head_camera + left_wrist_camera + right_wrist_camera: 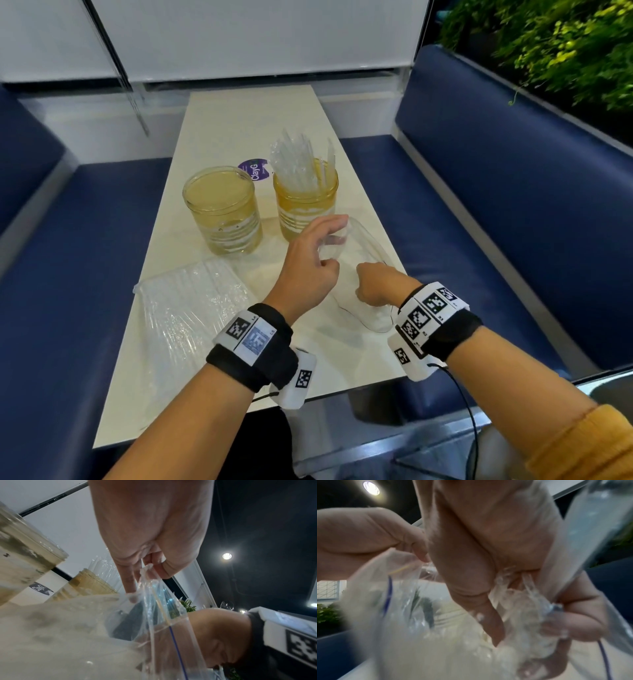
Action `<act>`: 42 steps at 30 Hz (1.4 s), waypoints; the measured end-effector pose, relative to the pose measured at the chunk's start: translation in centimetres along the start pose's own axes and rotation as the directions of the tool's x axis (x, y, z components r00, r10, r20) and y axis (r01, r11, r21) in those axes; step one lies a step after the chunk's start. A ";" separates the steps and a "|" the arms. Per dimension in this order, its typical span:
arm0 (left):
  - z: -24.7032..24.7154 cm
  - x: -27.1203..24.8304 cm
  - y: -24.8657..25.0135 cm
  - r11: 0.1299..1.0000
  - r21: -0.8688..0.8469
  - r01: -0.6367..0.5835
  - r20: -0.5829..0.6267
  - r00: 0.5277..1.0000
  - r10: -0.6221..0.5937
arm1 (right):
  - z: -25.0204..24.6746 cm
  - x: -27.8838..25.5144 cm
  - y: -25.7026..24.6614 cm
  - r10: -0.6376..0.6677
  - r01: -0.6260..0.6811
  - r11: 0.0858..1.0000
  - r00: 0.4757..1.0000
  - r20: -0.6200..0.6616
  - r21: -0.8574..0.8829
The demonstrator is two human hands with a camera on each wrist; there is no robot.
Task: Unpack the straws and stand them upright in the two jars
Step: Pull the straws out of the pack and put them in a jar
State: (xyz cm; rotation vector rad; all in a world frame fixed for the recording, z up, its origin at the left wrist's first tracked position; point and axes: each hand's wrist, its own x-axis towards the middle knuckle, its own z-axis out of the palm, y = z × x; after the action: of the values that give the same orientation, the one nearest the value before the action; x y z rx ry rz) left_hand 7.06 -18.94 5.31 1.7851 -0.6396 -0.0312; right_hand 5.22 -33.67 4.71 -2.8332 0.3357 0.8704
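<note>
Straws (301,161), clear and wrapped, stand in the right amber jar (306,202); the left jar (222,209) holds none. Left wrist view: left hand (149,534) pinches the clear zip bag (154,615). Right wrist view, blurry: right hand (496,561) fisted around crinkly plastic on the tabletop (239,113).

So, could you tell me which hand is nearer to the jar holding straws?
Left. The left hand reaches just in front of the straw-filled jar; the right hand sits farther back, toward the table's near edge.
</note>
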 end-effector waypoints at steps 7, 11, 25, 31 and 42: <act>-0.5 -0.7 -0.7 0.983 0.154 -0.103 0.105 0.991 0.087 | -3.8 -0.8 0.5 -0.062 0.033 0.948 0.995 0.084 0.317; 0.5 -1.2 -2.2 0.912 0.394 -0.117 0.141 0.988 0.066 | -4.9 -2.5 0.2 -0.151 0.103 0.896 0.985 0.078 0.431; 1.5 -0.1 -4.0 0.902 0.423 -0.087 -0.121 0.981 0.151 | -7.4 -6.0 1.0 -0.392 0.151 0.505 0.917 0.070 0.850; 0.5 1.3 -3.5 0.970 0.234 0.071 -0.214 0.977 -0.019 | -5.3 -3.9 1.2 -0.434 0.518 0.676 0.855 -0.284 0.525; -0.2 1.1 -1.3 0.984 -0.003 0.176 -0.158 0.972 -0.174 | -2.7 -0.3 -5.0 -0.152 0.691 0.292 0.716 -0.682 0.661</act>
State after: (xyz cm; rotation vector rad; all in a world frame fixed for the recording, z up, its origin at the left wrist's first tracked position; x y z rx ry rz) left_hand 8.58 -19.03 4.57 1.8295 -0.3688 -0.0063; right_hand 7.72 -29.38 7.58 -1.8116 -0.0067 -0.2354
